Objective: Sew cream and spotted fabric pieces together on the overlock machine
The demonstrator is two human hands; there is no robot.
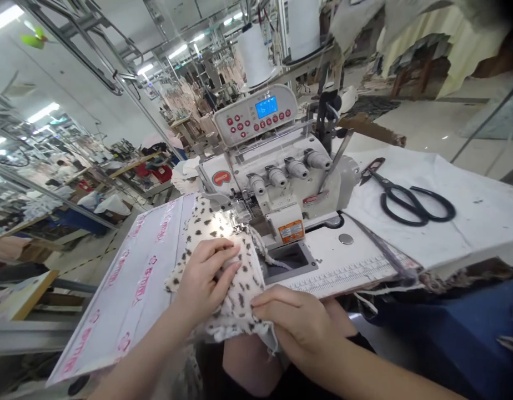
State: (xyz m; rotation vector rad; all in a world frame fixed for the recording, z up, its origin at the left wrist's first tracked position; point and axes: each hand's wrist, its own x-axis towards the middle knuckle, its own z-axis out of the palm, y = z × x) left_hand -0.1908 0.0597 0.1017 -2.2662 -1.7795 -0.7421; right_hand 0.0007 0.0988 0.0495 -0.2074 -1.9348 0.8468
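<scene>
A white fabric piece with dark spots [235, 278] lies on the sewing table, its far end under the presser foot [239, 214] of a white overlock sewing machine [281, 172]. My left hand [204, 278] rests on top of the fabric with fingers stretched flat, pressing it down. My right hand [293, 319] pinches the fabric's near edge at the table's front, fingers closed on the cloth.
Black scissors [406, 200] lie on a white cloth [468, 222] to the right of the machine. A ruler strip [343, 275] runs along the table's front edge. A white board with pink print [127, 289] extends left. Thread cones stand behind the machine; other workstations fill the left background.
</scene>
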